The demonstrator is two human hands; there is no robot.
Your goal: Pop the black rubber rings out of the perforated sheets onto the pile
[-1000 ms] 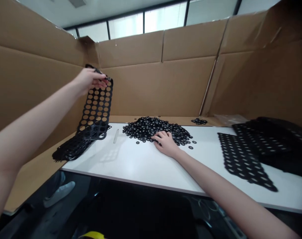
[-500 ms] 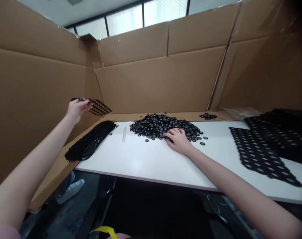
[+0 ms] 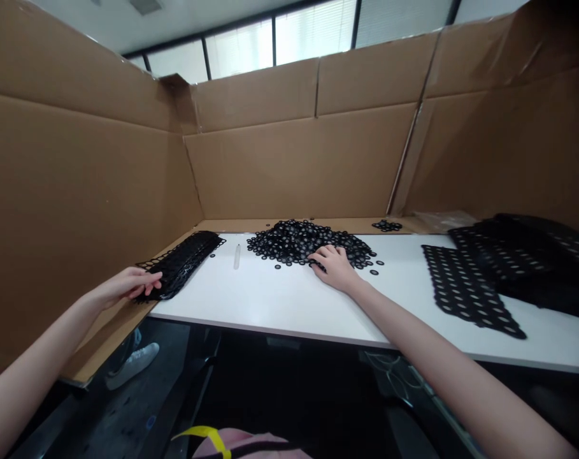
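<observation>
At the left, my left hand [image 3: 137,284] is closed in a pinch on the near end of a black sheet full of holes, which lies over a stack of similar perforated sheets [image 3: 186,264]. A heap of small black rings [image 3: 296,241] sits in the middle of the white table. My right hand [image 3: 335,266] lies on the front right of that heap, fingers apart and bent over the rings. Its fingertips are partly hidden, and no ring shows lifted in it.
A clear pen-like tube [image 3: 237,257] lies left of the heap. More perforated black sheets [image 3: 468,290] are spread at the right, and a small cluster of rings [image 3: 387,225] sits behind. Cardboard walls [image 3: 289,166] enclose the white table [image 3: 265,306].
My left hand has come down with the perforated sheet from above the stack onto it. My right hand stays at the heap. The view has shifted slightly.
</observation>
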